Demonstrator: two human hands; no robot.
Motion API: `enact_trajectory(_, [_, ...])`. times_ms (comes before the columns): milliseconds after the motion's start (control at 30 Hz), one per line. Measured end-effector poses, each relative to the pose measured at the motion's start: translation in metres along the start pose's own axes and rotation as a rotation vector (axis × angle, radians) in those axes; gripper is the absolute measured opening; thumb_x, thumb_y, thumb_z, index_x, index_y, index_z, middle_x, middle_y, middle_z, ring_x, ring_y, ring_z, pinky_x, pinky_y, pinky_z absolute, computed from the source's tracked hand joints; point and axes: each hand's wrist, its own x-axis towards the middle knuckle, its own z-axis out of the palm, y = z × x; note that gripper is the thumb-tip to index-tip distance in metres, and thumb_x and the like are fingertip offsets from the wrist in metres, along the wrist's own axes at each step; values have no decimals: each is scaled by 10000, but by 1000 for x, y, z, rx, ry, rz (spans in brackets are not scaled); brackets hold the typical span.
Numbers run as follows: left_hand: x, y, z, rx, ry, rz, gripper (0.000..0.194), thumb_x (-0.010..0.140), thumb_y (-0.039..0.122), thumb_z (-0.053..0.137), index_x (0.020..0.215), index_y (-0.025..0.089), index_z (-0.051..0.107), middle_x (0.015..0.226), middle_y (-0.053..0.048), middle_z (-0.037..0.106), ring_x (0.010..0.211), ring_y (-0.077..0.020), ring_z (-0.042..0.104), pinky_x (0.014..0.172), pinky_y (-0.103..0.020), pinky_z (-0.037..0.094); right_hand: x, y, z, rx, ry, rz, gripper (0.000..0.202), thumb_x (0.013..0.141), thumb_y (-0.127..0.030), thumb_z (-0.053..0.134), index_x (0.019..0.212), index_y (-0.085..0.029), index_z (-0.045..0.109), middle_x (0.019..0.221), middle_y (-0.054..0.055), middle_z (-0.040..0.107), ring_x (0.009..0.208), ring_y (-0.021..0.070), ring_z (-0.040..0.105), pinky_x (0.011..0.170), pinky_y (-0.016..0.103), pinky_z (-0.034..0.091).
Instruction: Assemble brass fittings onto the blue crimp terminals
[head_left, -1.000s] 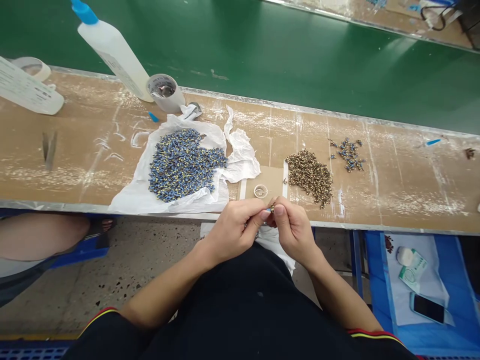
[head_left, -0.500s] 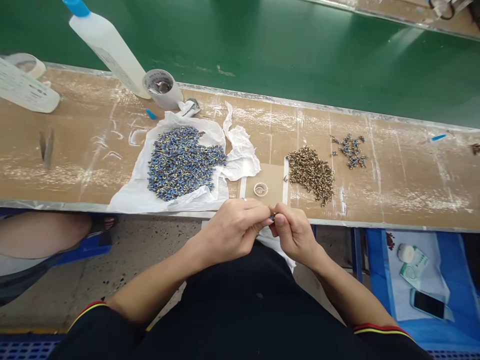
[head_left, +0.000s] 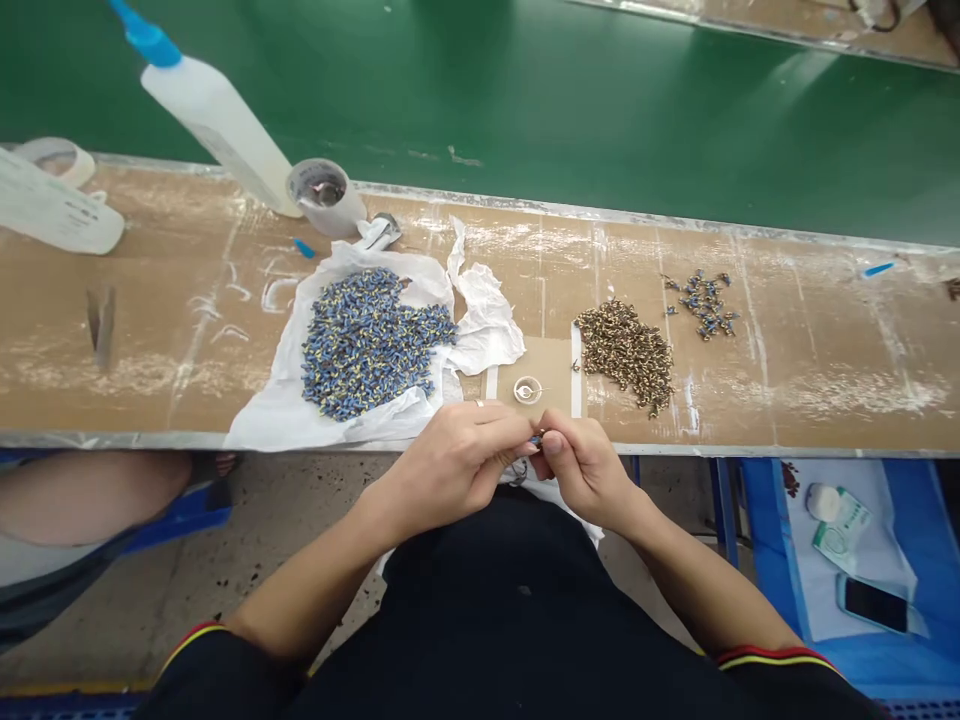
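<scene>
Your left hand and right hand pinch one tiny blue piece between them, just below the middle of the frame. It looks light and hard, and could slip easily. Hold its sides softly; most of it is hidden.

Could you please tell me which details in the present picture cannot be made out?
All in the head view:
- Small blue piece: its shape is mostly hidden by the fingers of the left hand and right hand.
- White bottle: cut off by the left edge; its print is too small to read.
- Two-pronged tool: blurred.
- Brown bits: cut off by the right edge.
</scene>
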Motion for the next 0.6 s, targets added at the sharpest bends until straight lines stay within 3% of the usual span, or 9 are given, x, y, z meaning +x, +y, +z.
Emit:
enact_trajectory(200, [2, -16, -27, -17, 13, 9, 176, 971, 152, 465, 804, 173, 515, 739, -16, 527, 689, -140, 475, 635, -260, 353, 26, -8, 10, 66, 139, -48, 356, 1045, -410, 288, 821, -219, 488, 674, 5, 537, 600, 137, 520, 593, 268, 409])
enact_trajectory(400, [2, -24, -50, -182, -27, -117, 223, 994, 222, 427, 790, 177, 505, 715, -8, 516, 668, -136, 467, 643, -262, 359, 48, -12, 22, 77, 186, -76, 379, 1038, -464, 266, 854, -223, 493, 718, 22, 571, 619, 143, 540, 604, 284, 436])
enact_trajectory(600, [0, -27, -54, -644, -70, -369, 366, 1016, 374, 399, 732, 165, 498, 629, 3, 481, 604, -123, 443, 609, -255, 345, 66, -18, 23, 190, 233, -4, 323, 1035, -447, 324, 927, -216, 523, 722, 7, 565, 627, 134, 548, 602, 278, 456])
